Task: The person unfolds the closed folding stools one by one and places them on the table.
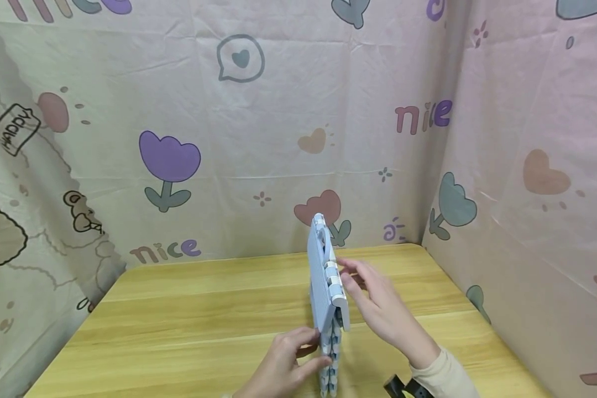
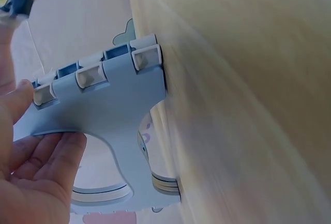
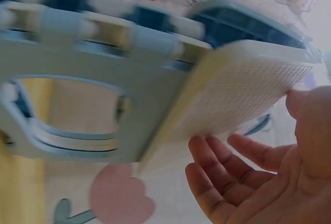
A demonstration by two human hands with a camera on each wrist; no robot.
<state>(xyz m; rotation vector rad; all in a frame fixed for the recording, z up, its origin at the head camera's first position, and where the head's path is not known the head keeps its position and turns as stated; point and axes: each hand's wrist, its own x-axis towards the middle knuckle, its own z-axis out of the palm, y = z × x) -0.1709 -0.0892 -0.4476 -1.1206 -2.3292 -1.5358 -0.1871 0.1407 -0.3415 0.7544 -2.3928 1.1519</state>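
Observation:
A light blue and white plastic folding step stool (image 1: 322,282) stands partly folded on the table, seen edge-on in the head view. My left hand (image 1: 286,359) grips its lower leg panel. Up close in the left wrist view, the thumb lies at the hinged edge and the fingers reach into the cutout of the blue panel (image 2: 126,100). On the stool's other side is my right hand (image 1: 383,312). Its relaxed fingertips touch the white textured panel (image 3: 227,89) in the right wrist view, with the thumb at that panel's edge.
The wood-grain table (image 1: 189,315) spreads out on both sides of the stool. Printed cloth (image 1: 258,121) hangs behind it and along the left and right sides. A black strap device (image 1: 408,387) sits at the right wrist.

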